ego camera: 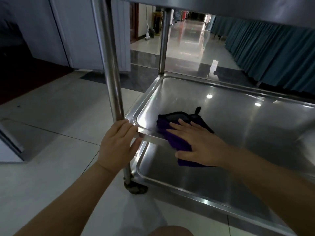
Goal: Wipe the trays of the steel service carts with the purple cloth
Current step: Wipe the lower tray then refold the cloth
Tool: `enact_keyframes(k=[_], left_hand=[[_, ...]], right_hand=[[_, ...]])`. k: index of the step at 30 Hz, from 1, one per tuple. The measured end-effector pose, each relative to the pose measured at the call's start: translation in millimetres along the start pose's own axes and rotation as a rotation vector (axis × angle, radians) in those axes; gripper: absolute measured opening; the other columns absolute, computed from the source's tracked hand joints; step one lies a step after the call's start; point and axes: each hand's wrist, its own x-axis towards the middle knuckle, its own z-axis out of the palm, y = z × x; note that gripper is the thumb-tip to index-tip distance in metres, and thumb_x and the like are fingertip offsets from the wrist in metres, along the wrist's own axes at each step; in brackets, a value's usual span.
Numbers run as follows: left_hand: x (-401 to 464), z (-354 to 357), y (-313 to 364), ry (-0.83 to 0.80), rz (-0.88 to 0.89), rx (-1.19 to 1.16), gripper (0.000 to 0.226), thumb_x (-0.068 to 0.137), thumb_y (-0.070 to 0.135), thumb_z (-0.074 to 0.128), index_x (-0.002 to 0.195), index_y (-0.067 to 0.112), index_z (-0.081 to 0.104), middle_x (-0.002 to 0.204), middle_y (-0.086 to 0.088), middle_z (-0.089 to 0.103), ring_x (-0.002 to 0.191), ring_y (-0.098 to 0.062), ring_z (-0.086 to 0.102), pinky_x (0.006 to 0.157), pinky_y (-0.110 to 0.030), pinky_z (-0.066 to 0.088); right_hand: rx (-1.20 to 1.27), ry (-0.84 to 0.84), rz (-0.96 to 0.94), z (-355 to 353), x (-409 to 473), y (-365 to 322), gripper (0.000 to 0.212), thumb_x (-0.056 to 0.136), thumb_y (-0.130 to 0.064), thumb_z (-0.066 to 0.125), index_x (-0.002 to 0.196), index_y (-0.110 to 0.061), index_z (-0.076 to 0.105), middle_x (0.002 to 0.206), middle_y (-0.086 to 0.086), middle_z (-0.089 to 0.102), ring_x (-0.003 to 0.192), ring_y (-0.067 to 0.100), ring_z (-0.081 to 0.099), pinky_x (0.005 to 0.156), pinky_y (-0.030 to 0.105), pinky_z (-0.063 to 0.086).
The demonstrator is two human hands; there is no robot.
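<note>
The purple cloth (pixel 172 138) lies in the front left corner of the steel cart's middle tray (pixel 221 103), and its near end drapes over the front rim. My right hand (pixel 199 143) presses flat on the cloth with straight, spread fingers. My left hand (pixel 117 143) grips the tray's front left corner beside the upright post (pixel 112 74), fingers over the rim and thumb underneath. Below sits the bottom tray (pixel 196 181), bare and shiny.
The underside of the top tray (pixel 221 7) hangs close overhead. A caster (pixel 135 188) stands under the front left post on pale floor tiles. Teal curtains (pixel 272 53) line the right side of a glossy corridor. My knee (pixel 170 231) shows at the bottom edge.
</note>
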Motion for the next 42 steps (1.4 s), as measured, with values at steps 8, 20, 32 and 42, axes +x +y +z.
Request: enact_keyframes(k=[8,20,32,42], left_hand=[[2.2,-5.7,11.5,0.056,-0.085,-0.041,0.029,0.086,0.009,0.046,0.096,-0.003,0.07,0.09,-0.013,0.069,0.095,-0.026,0.05,0.094,-0.032,0.04],[1.9,-5.2,6.9,0.026,-0.15,-0.047,0.024,0.079,-0.001,0.053,0.095,0.0,0.072,0.091,-0.012,0.071,0.091,-0.022,0.055,0.087,-0.028,0.045],[-0.9,6.7,0.5,0.013,-0.12,0.049,0.047,0.082,0.051,0.057,0.086,0.007,0.07,0.083,-0.007,0.068,0.082,-0.025,0.059,0.084,-0.031,0.041],[1.2,9.4,12.2,0.106,-0.096,0.091,0.046,0.081,0.051,0.062,0.078,0.005,0.064,0.074,-0.01,0.061,0.077,-0.028,0.054,0.079,-0.036,0.04]], right_hand=[[-0.1,-0.012,0.13,4.4,-73.5,37.3,0.082,0.07,-0.083,0.025,0.134,-0.058,-0.02,0.148,-0.029,-0.023,0.138,-0.007,-0.028,0.113,0.019,-0.016],[0.058,-0.037,-0.003,-14.7,107.7,-33.5,0.055,0.101,-0.052,0.024,0.152,-0.038,0.011,0.161,-0.009,-0.005,0.147,0.013,-0.012,0.117,0.038,-0.009],[-0.141,0.02,0.307,-27.4,152.0,50.0,0.056,0.096,-0.058,0.015,0.148,-0.039,0.026,0.163,0.0,0.0,0.148,0.031,-0.003,0.118,0.052,0.004],[-0.232,-0.043,0.634,-24.9,-11.7,141.8,0.044,0.103,-0.04,0.027,0.147,-0.039,0.029,0.162,-0.002,-0.006,0.148,0.032,-0.005,0.118,0.053,0.005]])
